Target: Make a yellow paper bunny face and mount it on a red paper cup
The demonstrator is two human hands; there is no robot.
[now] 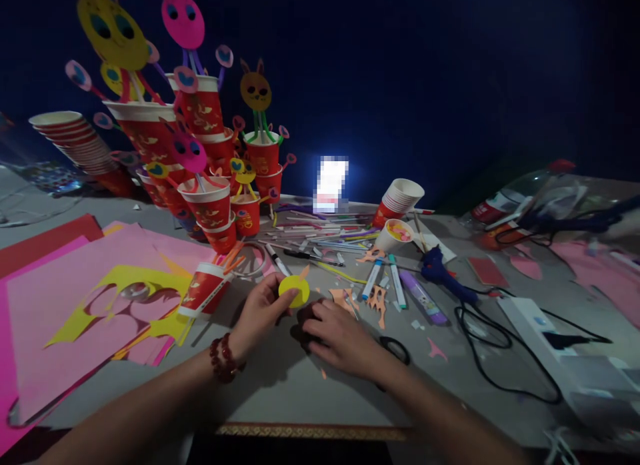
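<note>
My left hand (pixel 260 315) is closed in a pinch on a yellow paper circle (pixel 294 292) with a small orange strip standing up from its top edge. Just to the right, my right hand (pixel 343 335) hangs low over the table with its fingers bent and apart, and I see nothing in them. Beside the right wrist lies a pair of scissors, of which a black handle loop (pixel 395 350) shows; the forearm covers part of it. Orange paper scraps (pixel 377 305) lie beyond the right hand.
Red paper cups with rabbit-faced figures (pixel 205 198) stand stacked at the back left. Pink paper sheets (pixel 65 312) cover the left side. Markers (pixel 373 278), a purple glue tube (pixel 424 298), a blue glue gun (pixel 445 272) with its cord, and a white power strip (pixel 545 352) lie right.
</note>
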